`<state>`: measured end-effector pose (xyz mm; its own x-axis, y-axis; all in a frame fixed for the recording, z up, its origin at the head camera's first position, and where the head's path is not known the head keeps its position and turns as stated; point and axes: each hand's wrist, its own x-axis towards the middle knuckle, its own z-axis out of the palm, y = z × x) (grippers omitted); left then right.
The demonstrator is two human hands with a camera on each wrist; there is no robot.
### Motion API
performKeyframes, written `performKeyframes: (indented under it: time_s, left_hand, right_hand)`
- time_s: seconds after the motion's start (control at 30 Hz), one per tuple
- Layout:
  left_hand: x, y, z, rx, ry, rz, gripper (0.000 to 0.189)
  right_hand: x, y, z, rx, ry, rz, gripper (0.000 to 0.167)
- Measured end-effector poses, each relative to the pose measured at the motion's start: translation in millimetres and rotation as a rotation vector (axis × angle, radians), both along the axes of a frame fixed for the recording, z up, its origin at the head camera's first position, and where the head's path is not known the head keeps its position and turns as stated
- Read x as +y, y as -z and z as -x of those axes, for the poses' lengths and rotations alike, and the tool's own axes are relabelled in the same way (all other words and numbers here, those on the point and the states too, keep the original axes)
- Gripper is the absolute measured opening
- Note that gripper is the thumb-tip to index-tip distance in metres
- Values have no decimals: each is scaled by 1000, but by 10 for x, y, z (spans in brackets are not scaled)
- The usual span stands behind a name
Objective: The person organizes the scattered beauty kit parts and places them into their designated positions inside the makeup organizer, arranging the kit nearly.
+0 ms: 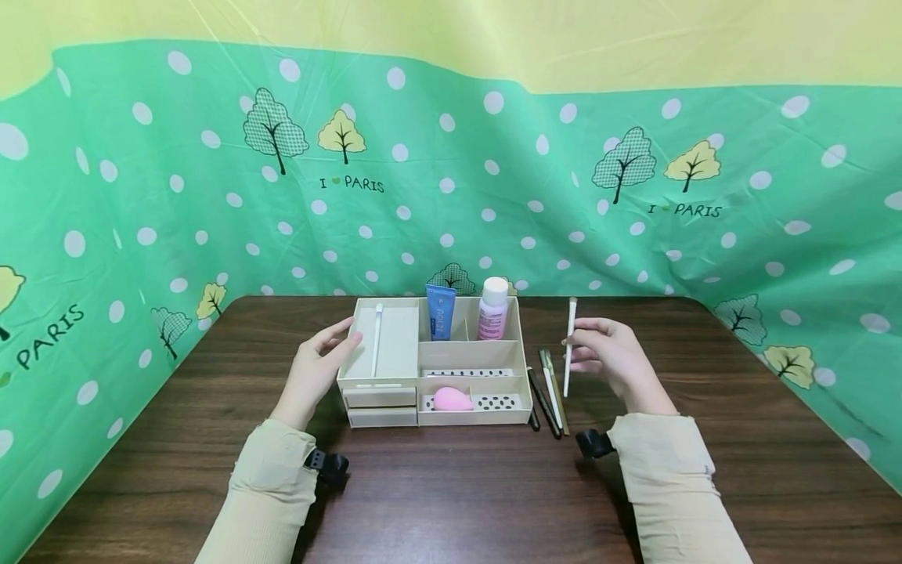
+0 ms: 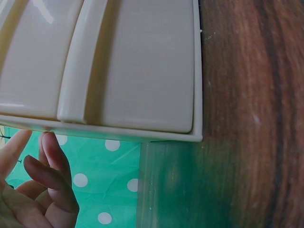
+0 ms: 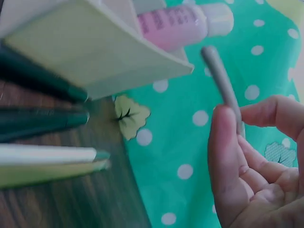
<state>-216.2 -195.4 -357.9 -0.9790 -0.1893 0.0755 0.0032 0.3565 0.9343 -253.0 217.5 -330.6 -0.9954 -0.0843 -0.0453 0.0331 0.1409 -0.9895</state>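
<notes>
– What do we meet first?

– Two beige sleeves, the left sleeve (image 1: 261,489) and the right sleeve (image 1: 672,478), each with a small black device at the cuff, over a dark wood-grained table (image 1: 451,501).

– And past the cuffs?

– We come to a cream organizer (image 1: 398,333) standing on the table, its drawers (image 1: 383,418) pushed in. A pink sponge (image 1: 452,399) lies in its front compartment. Just beside its right side we count four slim tools (image 1: 552,392) on the wood: two dark, one white, one olive.

– How do the hands stand?

– The left hand (image 1: 315,372) has its fingers loosely extended, and from its wrist we see fingertips touching the organizer's side. The right hand (image 1: 616,356) pinches a slim white stick (image 1: 569,348) between thumb and fingers, nearly upright, above the four tools and well clear of the organizer.

– Anything on top?

– We see a second white stick (image 1: 377,341) lying lengthwise on the organizer's flat left top. In the back compartments stand a blue tube (image 1: 441,313) and, to its right, a pink bottle (image 1: 492,317) with a white cap.

– And farthest off?

– A green dotted curtain (image 1: 451,211) printed with trees, yellow along its top.
</notes>
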Motion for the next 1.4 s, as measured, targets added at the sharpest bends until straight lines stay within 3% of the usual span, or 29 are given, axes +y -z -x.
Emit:
performKeyframes:
  time_s: [0.17,0.5,1.0,1.4]
  left_hand:
    - [-16,8,4,-1,2,-1,52]
    - [-22,23,6,14,-4,2,50]
    - [3,33,23,12,1,-17,49]
    - [-8,36,24,26,-3,-3,49]
  right_hand:
    - [-72,-75,-34,29,-39,102,44]
    - [-343,-205,-123,64,-78,190,45]
    - [-747,-228,-235,89,-146,188,53]
    - [-1067,-301,-192,82,-237,200,52]
